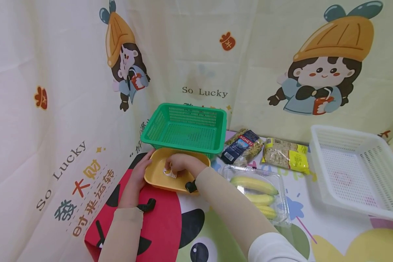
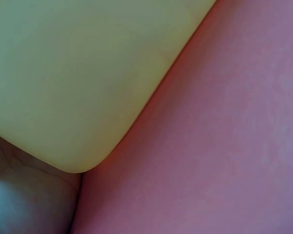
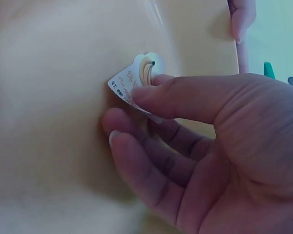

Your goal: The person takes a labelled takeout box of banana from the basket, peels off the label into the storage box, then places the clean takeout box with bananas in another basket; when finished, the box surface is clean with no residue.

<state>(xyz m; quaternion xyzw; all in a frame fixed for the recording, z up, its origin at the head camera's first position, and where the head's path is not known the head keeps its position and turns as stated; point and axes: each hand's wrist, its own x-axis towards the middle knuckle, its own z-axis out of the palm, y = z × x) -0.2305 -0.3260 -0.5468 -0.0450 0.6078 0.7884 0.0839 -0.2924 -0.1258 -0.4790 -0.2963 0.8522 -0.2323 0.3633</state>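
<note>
A small white label [image 3: 122, 87] with a banana picture and printed characters is pinched between the thumb and fingers of my right hand [image 3: 185, 141]. It is inside a shallow yellow plastic basin [image 1: 155, 169], just over the bottom. In the head view the right hand [image 1: 181, 163] reaches in from the right and partly covers the label [image 1: 170, 173]. My left hand [image 1: 141, 171] grips the basin's left rim. The left wrist view shows only the basin's outer wall [image 2: 88, 87] and part of the palm [image 2: 29, 200] against it.
Behind the basin stands a green basket [image 1: 183, 145]. To the right lie a pasta bag [image 1: 242, 147], a yellow-labelled bag [image 1: 286, 154] and a clear box [image 1: 283, 196] of bananas [image 1: 253, 185]. A white basket [image 1: 321, 163] is at far right, with a printed curtain [image 1: 203, 65] behind.
</note>
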